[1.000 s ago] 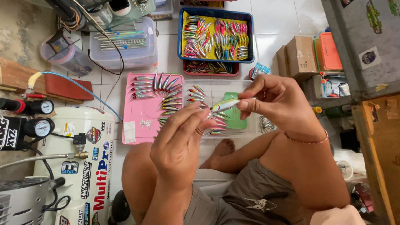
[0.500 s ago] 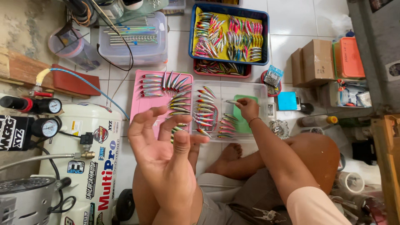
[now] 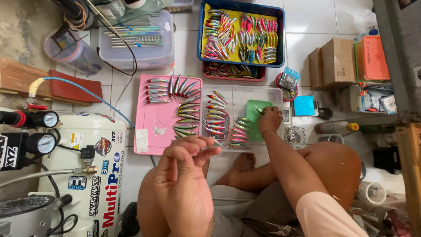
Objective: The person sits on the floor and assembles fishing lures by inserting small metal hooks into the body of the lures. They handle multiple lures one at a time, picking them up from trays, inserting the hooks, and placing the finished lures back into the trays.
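Now the lure's down on the green pad (image 3: 254,115).
Right hand (image 3: 270,119) went from mid-air to pinching it there; left hand (image 3: 186,175) loose, empty.

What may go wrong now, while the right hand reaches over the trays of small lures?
1. The right hand at the green sheet is close to the painted lures on the clear tray; it may nudge or smear them.
2. If the lures carry hooks, which I cannot see, fingers might get pricked.
3. The left hand hangs raised, holding nothing, so neither tray is steadied.
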